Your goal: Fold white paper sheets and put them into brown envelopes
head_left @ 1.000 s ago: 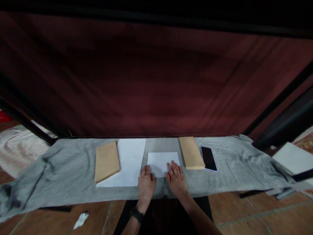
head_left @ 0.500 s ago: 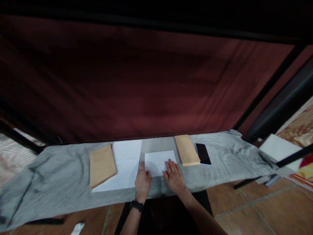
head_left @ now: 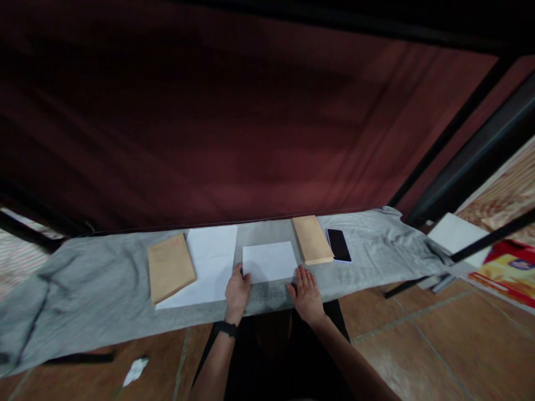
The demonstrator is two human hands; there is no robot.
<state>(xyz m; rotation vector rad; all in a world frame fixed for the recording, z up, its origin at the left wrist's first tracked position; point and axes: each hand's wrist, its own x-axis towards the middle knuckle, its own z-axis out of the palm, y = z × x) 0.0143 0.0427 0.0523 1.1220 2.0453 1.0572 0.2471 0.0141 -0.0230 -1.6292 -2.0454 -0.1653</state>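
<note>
One brown envelope point(head_left: 170, 267) overlaps large paper point(head_left: 213, 262) at lower left; next, the left hand point(head_left: 238, 291), curled, grip unclear, beside a small white sheet point(head_left: 270, 260), lower centre; the right hand point(head_left: 307, 294), flat, thumb apart, by its corner; a brown packet point(head_left: 312, 239); a phone point(head_left: 339, 245).

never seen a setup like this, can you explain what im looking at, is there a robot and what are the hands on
No robot arm shows here: these are a person's own bare hands. One camera, worn on the head, looks forward and down at them. The surface is covered with grey cloth. In the middle lies a small white sheet. The left hand, with a black band on its wrist, is at the sheet's near left corner; whether it grips the paper, I can't tell. The right hand lies flat, fingers extended, by the near right corner. To the left, a wide brown packet overlaps a larger white sheet; to the right are a narrow brown packet and a phone.
</note>
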